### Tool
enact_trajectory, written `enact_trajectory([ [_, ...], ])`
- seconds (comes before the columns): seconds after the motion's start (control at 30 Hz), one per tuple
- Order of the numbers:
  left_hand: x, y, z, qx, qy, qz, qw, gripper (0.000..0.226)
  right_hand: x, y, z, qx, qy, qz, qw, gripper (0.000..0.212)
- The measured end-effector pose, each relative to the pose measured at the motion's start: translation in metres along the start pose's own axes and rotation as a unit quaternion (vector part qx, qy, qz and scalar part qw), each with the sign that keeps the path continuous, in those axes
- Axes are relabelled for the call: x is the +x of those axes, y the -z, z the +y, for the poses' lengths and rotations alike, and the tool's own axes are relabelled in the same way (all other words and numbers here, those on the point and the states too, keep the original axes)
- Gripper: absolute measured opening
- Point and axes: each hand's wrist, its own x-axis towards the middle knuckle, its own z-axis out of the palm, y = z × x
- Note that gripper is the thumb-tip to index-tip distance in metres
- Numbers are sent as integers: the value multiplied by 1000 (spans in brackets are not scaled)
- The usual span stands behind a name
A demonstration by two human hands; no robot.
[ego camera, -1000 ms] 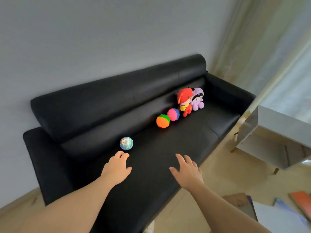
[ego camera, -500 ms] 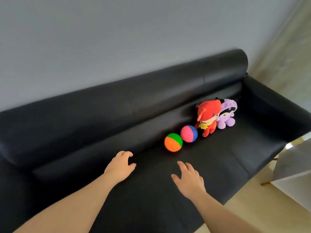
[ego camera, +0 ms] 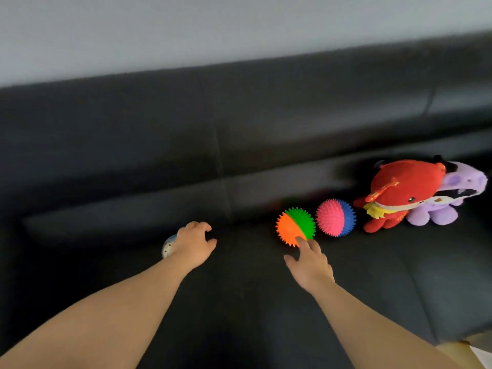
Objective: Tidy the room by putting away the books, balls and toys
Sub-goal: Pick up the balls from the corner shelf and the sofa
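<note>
Overall, sofa (ego camera: 239, 315): black and leather-like, filling most of the view, with a grey wall (ego camera: 239, 27) above its backrest.
Left hand (ego camera: 195, 243): fingers curled downward over the seat, near the foot of the backrest.
Small pale ball (ego camera: 168, 246): only a pale and blue sliver shows at the left edge of the left hand, the rest hidden under it. It cannot be told whether the hand grips the ball or merely covers it.
Right hand (ego camera: 310, 265): fingers loosely straight and holding nothing, with the index fingertip at the lower edge of the orange-and-green spiky ball (ego camera: 294, 225).
Orange-and-green spiky ball: on the seat close to the backrest, well apart from the left hand.
Pink-and-blue spiky ball (ego camera: 335, 217): on the seat just beside the orange-and-green one, on its right.
Red plush toy (ego camera: 399, 193): sits right of the pink-and-blue spiky ball, near it, head tilted.
Purple plush toy (ego camera: 450, 198): pressed against the red plush toy's right side, partly hidden behind it.
</note>
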Motion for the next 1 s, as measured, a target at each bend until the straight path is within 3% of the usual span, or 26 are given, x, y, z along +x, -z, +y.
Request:
enact_trajectory([
  [0.17, 30, -20, -38, 71, 89, 59, 992, 48, 69, -7, -17, 12, -60, 57, 996, 75],
  [0.23, 41, -25, -56, 62, 131, 59, 988, 54, 88, -16, -21, 57, -85, 40, 994, 80],
  [0.37, 54, -40, -82, -135, 218, -7, 967, 68, 99, -41, -31, 99, -94, 54, 989, 74],
  [0.43, 51, -49, -88, -178, 220, 9, 959, 63, 89, -53, -40, 38, -57, 95, 993, 64],
  [0.57, 47, -57, -91, -99, 159, 88, 978, 58, 84, -59, -50, -30, -5, 162, 986, 60],
  [0.7, 57, -64, -89, -142, 138, 52, 979, 70, 98, -61, -56, 15, -39, 83, 996, 76],
  [0.87, 65, -80, -84, -153, 137, 16, 979, 78, 98, -89, -71, 74, 9, -37, 997, 92],
  [1.0, 71, -81, -87, -109, 132, 20, 985, 87, 108, -95, -81, 76, 1, -40, 996, 102],
])
